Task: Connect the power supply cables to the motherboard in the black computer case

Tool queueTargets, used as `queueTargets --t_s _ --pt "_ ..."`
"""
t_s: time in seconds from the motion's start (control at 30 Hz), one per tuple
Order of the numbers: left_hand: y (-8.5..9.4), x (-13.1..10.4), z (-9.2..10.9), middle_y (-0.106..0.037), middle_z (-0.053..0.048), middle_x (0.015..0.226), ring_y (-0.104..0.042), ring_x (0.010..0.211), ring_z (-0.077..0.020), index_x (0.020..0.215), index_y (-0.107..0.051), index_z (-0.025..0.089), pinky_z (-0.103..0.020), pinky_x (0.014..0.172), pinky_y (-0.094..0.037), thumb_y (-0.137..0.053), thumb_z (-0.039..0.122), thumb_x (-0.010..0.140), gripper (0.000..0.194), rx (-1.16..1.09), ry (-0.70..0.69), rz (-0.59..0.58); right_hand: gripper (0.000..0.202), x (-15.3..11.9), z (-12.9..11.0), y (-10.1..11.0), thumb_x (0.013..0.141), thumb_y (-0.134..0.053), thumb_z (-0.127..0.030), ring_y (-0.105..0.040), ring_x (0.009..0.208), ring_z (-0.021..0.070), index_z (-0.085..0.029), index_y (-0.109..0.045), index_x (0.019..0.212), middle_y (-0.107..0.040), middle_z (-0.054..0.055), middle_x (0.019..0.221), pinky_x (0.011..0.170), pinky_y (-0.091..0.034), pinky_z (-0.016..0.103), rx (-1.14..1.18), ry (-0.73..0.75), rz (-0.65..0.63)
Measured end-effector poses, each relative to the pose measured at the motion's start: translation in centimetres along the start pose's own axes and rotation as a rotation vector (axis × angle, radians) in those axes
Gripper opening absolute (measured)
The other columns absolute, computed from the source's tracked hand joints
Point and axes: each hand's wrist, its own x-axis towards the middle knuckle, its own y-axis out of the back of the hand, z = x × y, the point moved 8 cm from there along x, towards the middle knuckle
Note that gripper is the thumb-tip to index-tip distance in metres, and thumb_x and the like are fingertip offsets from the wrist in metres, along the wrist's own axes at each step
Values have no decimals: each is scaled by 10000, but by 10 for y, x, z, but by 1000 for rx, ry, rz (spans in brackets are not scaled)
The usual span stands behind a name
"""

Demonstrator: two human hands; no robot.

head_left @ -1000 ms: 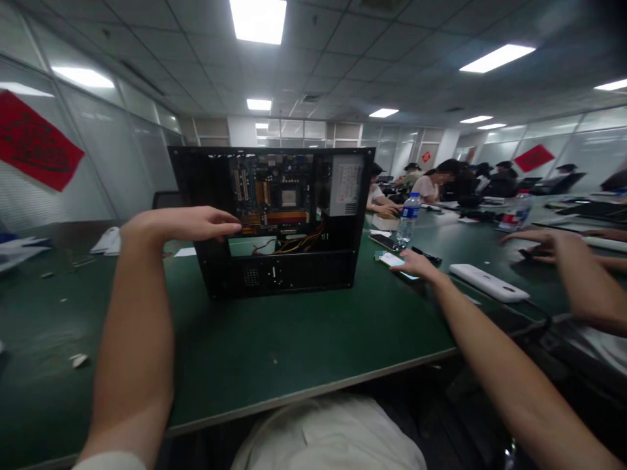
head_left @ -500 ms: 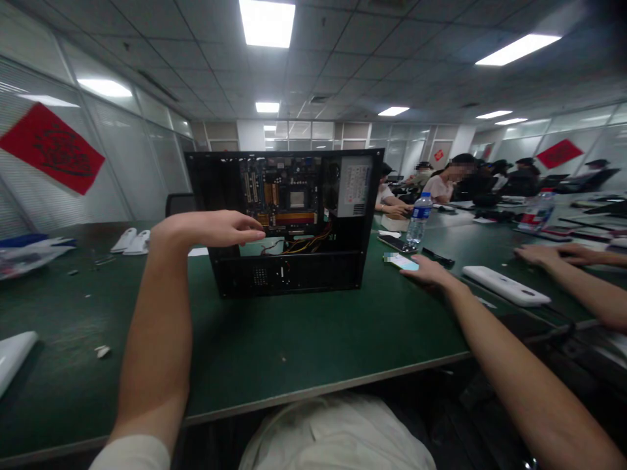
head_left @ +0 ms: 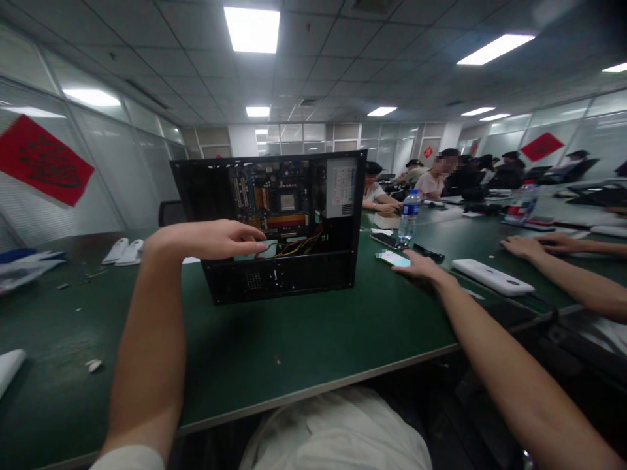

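Note:
A black computer case stands upright on the green table with its side off. Inside show a motherboard, a power supply at the upper right and yellow and dark cables. My left hand reaches over the lower left of the case, open, fingers stretched to the right and thumb apart below them. Its fingertips are by the inner cables; whether they touch anything I cannot tell. To the right of the case, my right hand is closed on the near end of a smartphone with a lit screen, lying on the table.
Behind the phone stand a water bottle and a dark phone. A white power strip lies right of my right hand, and another person's hands rest beyond it. White shoe-like objects sit at the left.
The view has shifted slightly to the right. My left hand has dipped a little into the case opening, its thumb now at the lower cables. My right hand stays on the smartphone.

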Motion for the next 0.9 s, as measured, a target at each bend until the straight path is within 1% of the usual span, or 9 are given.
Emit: queueTargets --t_s 0.1,0.23,0.33,0.47,0.6,0.67,0.77,0.83,0.9 --pt "2 -2 -4 -578 -73 1473 -581 1285 -258 1481 -520 202 -291 1064 -439 -413 734 893 800 3 18 5 859 -11 -3 7 819 -688 -538 -601 1243 397 -90 -435 1506 -574 228 1410 1001 -503 458 -31 -57 -50" --pt "3 -10 9 -582 -82 1467 -599 1266 -262 1494 -495 207 -289 1017 -469 -449 703 908 769 5 3 25 807 -50 -14 41 738 -727 -534 -651 1136 422 -126 -548 1411 -661 215 1278 907 -548 479 -51 -11 48" --pt "-14 -9 57 -505 -100 1538 -515 1371 -280 1523 -444 213 -314 1076 -430 -530 670 902 776 -6 -166 38 692 -105 -37 60 688 -720 -568 -707 978 401 -197 -643 1267 -736 162 1105 828 -585 489 81 171 85" --pt "-61 0 158 -387 -210 1590 -411 1448 -315 1557 -301 108 -421 1143 -387 -663 574 870 905 -8 -606 109 543 -196 -87 65 666 -749 -528 -711 1006 362 -305 -651 1151 -735 81 1136 896 -595 499 324 512 31" --pt "-96 -1 203 -588 -235 1348 -588 1240 -381 1463 -356 107 -562 1037 -444 -693 565 843 841 52 -648 186 620 -262 -139 70 589 -806 -411 -701 1009 356 -312 -636 1177 -717 85 1159 854 -613 457 447 653 -1" --pt "-98 -13 201 -642 -204 1236 -662 1094 -353 1409 -401 136 -498 913 -519 -653 615 849 779 6 -604 165 610 -277 -164 75 604 -818 -393 -689 1029 350 -297 -635 1178 -707 93 1169 874 -605 441 467 680 -25" --pt "-87 -41 176 -668 -177 1194 -688 1009 -333 1387 -434 179 -430 802 -543 -647 629 837 742 1 -469 137 667 -293 -207 80 706 -805 -439 -630 1182 336 -277 -580 1313 -636 111 1324 1001 -558 442 486 810 -136" --pt "-80 -65 142 -679 -158 1212 -686 1040 -334 1401 -445 213 -418 830 -536 -692 580 808 740 35 -330 105 743 -303 -233 79 783 -766 -486 -512 1353 338 -271 -498 1442 -484 119 1513 1126 -468 478 479 941 -228" --pt "-77 -93 87 -694 -132 1227 -694 1038 -336 1404 -465 251 -421 829 -532 -684 573 800 719 55 -85 43 744 -308 -246 70 841 -719 -510 -390 1456 343 -281 -456 1498 -325 105 1624 1193 -381 521 461 1013 -288"
